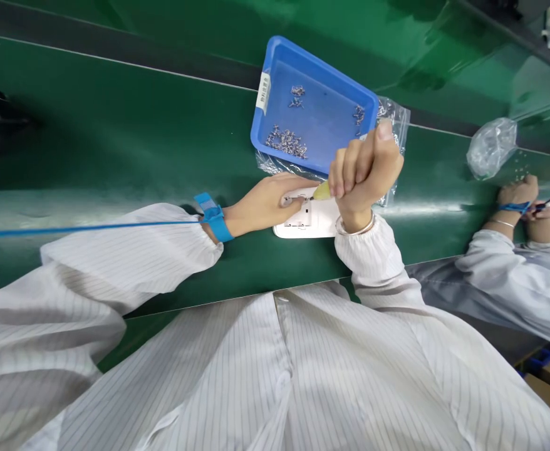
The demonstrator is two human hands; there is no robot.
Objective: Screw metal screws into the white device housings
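A white plastic housing (324,220) with small slots and a recess lies flat on the green bench. My left hand (271,199) holds its left side, thumb and fingers closed over the edge and top. In my right fist (368,164) is a yellow screwdriver-like tool (322,190), thumb upward; most of its handle is hidden. Its thin dark tip points down at the recess beside my left fingertips. Just beyond my hands stands a blue tray (322,62) with heaps of small bent metal pieces (286,142), too small to name surely.
Clear plastic bags (399,125) lie under and beside the tray. A blue cord (87,227) runs left from my wrist strap (215,219). At the right, a co-worker's hands (522,193) work near a crumpled clear bag (491,148).
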